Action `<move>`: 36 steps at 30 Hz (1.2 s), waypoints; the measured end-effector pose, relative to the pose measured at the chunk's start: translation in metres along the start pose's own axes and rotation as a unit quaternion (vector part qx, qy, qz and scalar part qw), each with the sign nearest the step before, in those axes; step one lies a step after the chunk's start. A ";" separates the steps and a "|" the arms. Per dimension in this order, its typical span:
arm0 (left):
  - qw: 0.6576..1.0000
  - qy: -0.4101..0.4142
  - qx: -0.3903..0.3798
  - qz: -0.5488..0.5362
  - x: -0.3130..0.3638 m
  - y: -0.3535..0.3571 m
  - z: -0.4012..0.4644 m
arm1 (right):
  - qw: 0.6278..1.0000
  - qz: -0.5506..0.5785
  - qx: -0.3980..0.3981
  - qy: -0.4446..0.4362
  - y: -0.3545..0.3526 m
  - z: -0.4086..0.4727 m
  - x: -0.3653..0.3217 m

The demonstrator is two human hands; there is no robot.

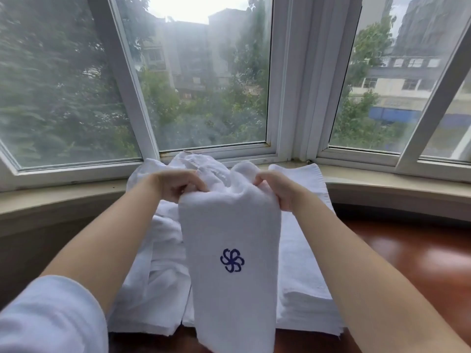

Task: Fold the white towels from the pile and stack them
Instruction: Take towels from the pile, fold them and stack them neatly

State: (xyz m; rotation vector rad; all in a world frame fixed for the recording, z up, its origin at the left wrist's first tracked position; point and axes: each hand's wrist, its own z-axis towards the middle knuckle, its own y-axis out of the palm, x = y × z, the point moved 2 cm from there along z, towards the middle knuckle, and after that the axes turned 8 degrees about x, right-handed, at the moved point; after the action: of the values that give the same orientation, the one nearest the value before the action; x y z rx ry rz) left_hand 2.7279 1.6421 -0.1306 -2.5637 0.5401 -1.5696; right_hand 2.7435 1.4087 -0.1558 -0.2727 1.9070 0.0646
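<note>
White terry fills the middle of the view: a towel (229, 250) hangs lengthwise, held up over the table (420, 263) by its top edge, with a blue pinwheel logo (232, 260) facing the camera. The left hand (178, 183) grips the top left corner with curled fingers, and the right hand (276, 189) grips the top right corner the same way; the fingertips of both are buried in the cloth and hard to make out. The towel's bottom end runs out of the lower edge of the frame, so its full length is cut off. Behind it, at the table's far edge by the window sill (382, 184), lies a rumpled pile (153, 238), its middle hidden by the hanging towel. To the right, a flat folded stack (303, 289) rests on the table, its left part covered too; how many layers it has cannot be told. A light sleeve (48, 317) fills the lower left corner. Window (209, 85) panes show blurred trees and buildings.
</note>
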 end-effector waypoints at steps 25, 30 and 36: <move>0.915 0.126 -0.042 0.380 0.024 0.013 0.196 | 0.939 -0.087 0.300 -0.146 -0.016 0.154 0.060; 0.855 0.224 0.119 0.452 0.053 0.016 0.224 | 0.867 -0.298 0.352 -0.191 -0.023 0.178 0.036; 0.802 0.251 0.162 0.518 0.044 0.035 0.270 | 0.784 -0.472 0.366 -0.173 -0.023 0.211 0.040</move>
State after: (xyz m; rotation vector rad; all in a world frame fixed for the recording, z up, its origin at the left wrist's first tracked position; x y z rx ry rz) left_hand 2.9733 1.5654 -0.2290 -1.1293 1.2789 -1.5933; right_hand 2.9301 1.4171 -0.2643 -0.5944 1.1242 -1.1954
